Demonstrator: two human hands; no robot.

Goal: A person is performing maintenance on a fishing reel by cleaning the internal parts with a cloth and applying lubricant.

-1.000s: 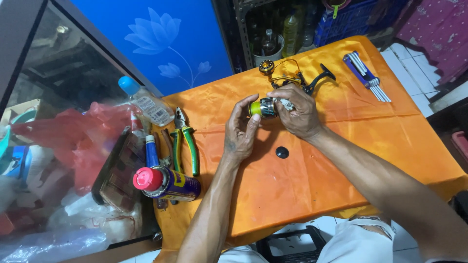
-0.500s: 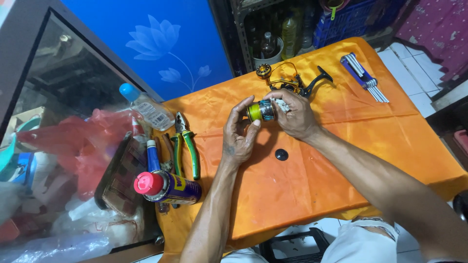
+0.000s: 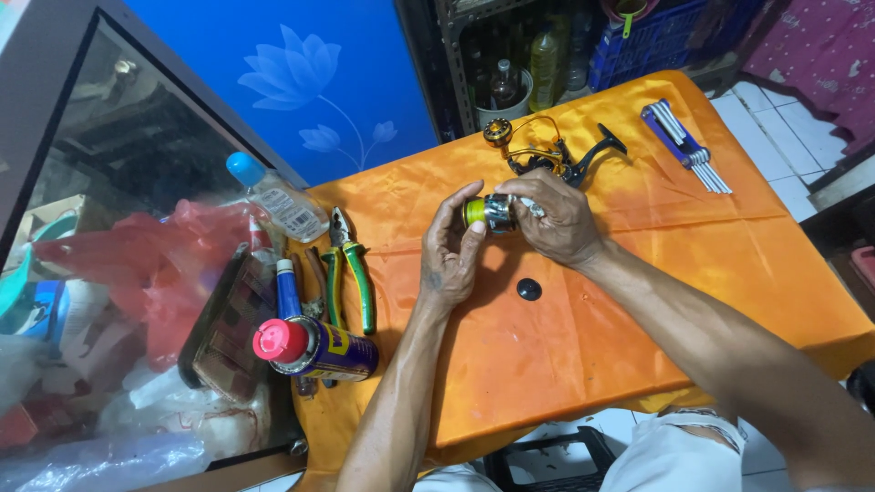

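Head camera: nearest lies a spray can [image 3: 314,347] with a pink cap, beside green-handled pliers [image 3: 351,269] on the smooth orange cloth [image 3: 638,301]. Midway, the left hand [image 3: 451,251] and right hand [image 3: 556,219] pinch a shiny metal spool [image 3: 488,211] wound with yellow-green line, a small black cap [image 3: 529,290] lying loose below. Farther off the black reel body [image 3: 551,155] sits apart, so reassembly looks unfinished.

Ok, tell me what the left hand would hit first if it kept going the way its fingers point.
The left hand points up the picture, its fingertips on the small silver spool wound with yellow-green line. Past that, probably the black and gold fishing reel body on the orange cloth, though depth is unclear.
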